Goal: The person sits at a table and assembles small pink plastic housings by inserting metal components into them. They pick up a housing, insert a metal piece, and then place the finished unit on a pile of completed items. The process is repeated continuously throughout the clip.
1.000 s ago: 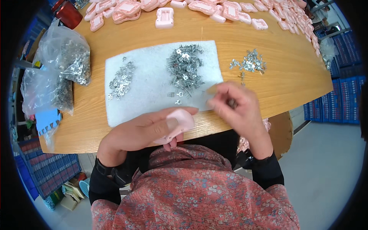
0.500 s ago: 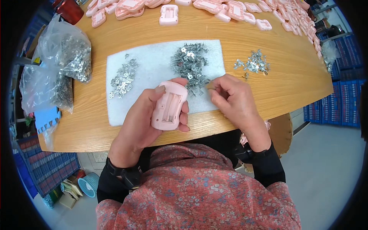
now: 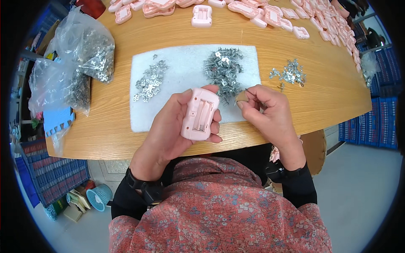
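A pale pink plastic housing [image 3: 192, 122] with a two-slot battery compartment lies in my left hand [image 3: 168, 120], its compartment side facing up. My left thumb rests along its near-left edge and the fingers wrap round the right side. My right hand [image 3: 271, 109] is pinched closed beside it, over the right edge of a white foam mat [image 3: 183, 84]. Something small and tan shows at the right fingertips; I cannot make out what it is. Just beyond them lies a dense pile of small metal contact pieces [image 3: 223, 69]. A flatter pile of silver plates [image 3: 149, 82] lies on the mat's left.
Another group of metal pieces [image 3: 292, 72] sits on the wooden table [image 3: 325, 90], right of the mat. Clear plastic bags of metal parts [image 3: 96, 59] stand at the left. Many pink housings [image 3: 272, 16] line the far edge; one housing [image 3: 202, 17] stands apart.
The whole view has shifted, so the table and both hands appear farther right. My right fingertips have drawn slightly toward me, away from the central pile. The housing stays in my left hand.
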The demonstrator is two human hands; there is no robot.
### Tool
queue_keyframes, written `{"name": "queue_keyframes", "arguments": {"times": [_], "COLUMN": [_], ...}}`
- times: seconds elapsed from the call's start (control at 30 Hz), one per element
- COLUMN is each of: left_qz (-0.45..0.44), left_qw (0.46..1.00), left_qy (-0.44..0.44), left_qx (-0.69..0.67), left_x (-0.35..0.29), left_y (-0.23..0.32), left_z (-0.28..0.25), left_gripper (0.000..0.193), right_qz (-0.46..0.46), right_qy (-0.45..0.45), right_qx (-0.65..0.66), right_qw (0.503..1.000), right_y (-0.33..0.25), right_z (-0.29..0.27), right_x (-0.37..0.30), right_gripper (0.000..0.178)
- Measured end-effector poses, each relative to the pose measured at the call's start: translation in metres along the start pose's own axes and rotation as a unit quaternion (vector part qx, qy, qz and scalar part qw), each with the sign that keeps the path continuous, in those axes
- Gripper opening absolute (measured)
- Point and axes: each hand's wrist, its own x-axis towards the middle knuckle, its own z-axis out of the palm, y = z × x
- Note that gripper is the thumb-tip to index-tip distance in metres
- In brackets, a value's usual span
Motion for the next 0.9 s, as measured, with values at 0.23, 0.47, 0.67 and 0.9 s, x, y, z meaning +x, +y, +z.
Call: {"name": "queue_keyframes", "arguments": {"times": [0.23, 0.47, 0.67, 0.9], "left_qz": [-0.01, -0.028, -0.038, -0.011], "left_qw": [0.999, 0.995, 0.984, 0.995], "left_qy": [0.023, 0.046, 0.071, 0.014], "left_qx": [0.045, 0.088, 0.156, 0.1], "left_x": [-0.006, -0.01, -0.01, -0.012], "left_y": [0.002, -0.004, -0.01, -0.005], "left_z": [0.011, 0.011, 0.016, 0.013], "left_gripper": [0.051, 0.053, 0.053, 0.057], "right_qz": [-0.016, -0.071, -0.114, 0.017], "right_qy": [-0.078, -0.116, -0.088, -0.088], "right_qx": [0.032, -0.092, -0.194, 0.032], "right_qw": [0.996, 0.986, 0.97, 0.995], "right_y": [-0.037, -0.044, -0.056, -0.036], "right_z": [-0.003, 0.003, 0.006, 0.004], "right_x": [0.009, 0.018, 0.014, 0.01], "right_gripper": [0.014, 0.013, 0.013, 0.02]}}
